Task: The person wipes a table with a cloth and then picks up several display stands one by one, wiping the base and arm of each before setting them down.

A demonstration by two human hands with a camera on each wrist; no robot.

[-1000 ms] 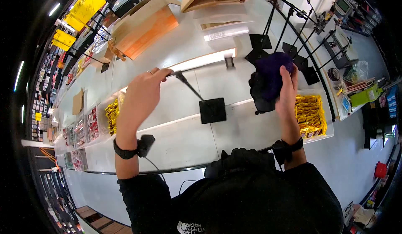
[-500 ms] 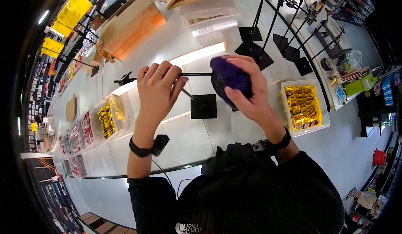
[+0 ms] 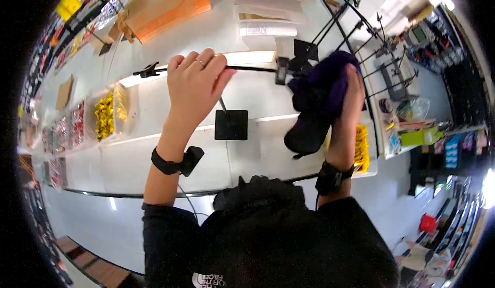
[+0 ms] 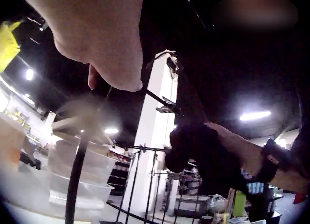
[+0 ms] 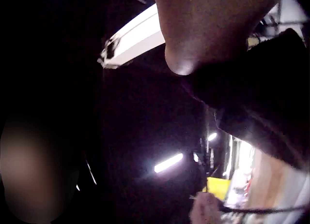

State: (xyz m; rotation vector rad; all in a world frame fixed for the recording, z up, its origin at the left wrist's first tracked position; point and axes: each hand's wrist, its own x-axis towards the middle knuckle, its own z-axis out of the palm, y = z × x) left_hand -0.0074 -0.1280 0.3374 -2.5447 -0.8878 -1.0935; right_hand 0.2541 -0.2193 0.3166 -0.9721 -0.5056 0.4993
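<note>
In the head view the left hand (image 3: 193, 87) grips the thin black crossbar (image 3: 252, 69) of a stand, whose square black base (image 3: 231, 125) rests on the table. Clips sit at both bar ends, the right clip (image 3: 281, 70) beside a dark purple and black fuzzy item (image 3: 330, 84). The right hand (image 3: 349, 107) holds that item from its right side, with a black rounded part (image 3: 305, 133) hanging below. The left wrist view shows the item (image 4: 203, 149) as a dark shape right of the bar's clip (image 4: 168, 106). Most right-hand fingers are hidden.
More black stands (image 3: 305, 51) are at the back right. Yellow packets (image 3: 361, 149) fill a bin at the right; bins of yellow (image 3: 104, 117) and red packets (image 3: 77, 124) line the left. An orange-marked cardboard box (image 3: 170, 12) and clear plastic trays (image 3: 268, 10) lie behind.
The right hand first brought the purple item left to the crossbar's end, then drew it back right, off the bar. The left hand went from the bar's end to gripping its middle.
</note>
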